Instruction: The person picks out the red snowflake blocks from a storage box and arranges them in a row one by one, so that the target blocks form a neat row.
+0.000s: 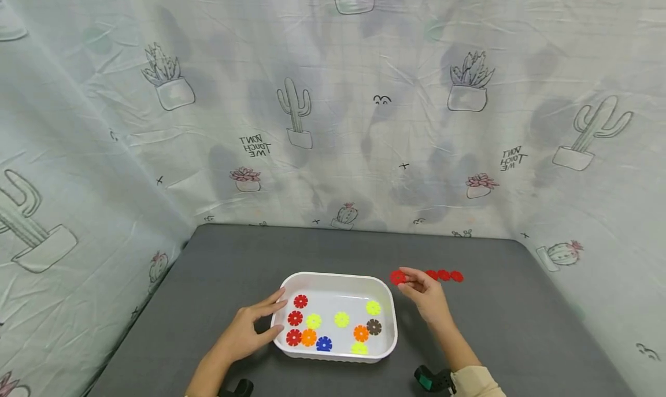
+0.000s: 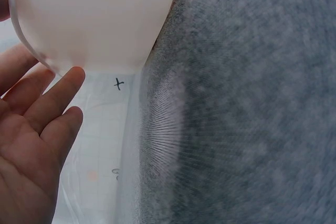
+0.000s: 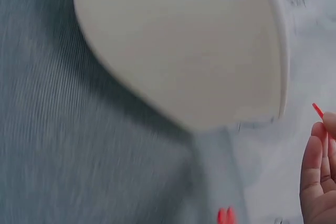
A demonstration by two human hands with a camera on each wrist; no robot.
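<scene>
A person's right hand (image 1: pixel 428 296) pinches a red snowflake disc (image 1: pixel 398 277) at its fingertips, three more red discs (image 1: pixel 444 275) lined just beyond. The left hand (image 1: pixel 250 327), fingers straight, steadies the white tray (image 1: pixel 333 277). Light, stiff plastic, probably best gripped by its notched edge.

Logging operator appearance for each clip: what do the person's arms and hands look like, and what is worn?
Both hands, left hand and right hand, are bare: no gloves or rings visible. The right forearm ends in a cream sleeve cuff; the left forearm shows no sleeve. Small black devices, one with green, sit near each forearm.
</scene>
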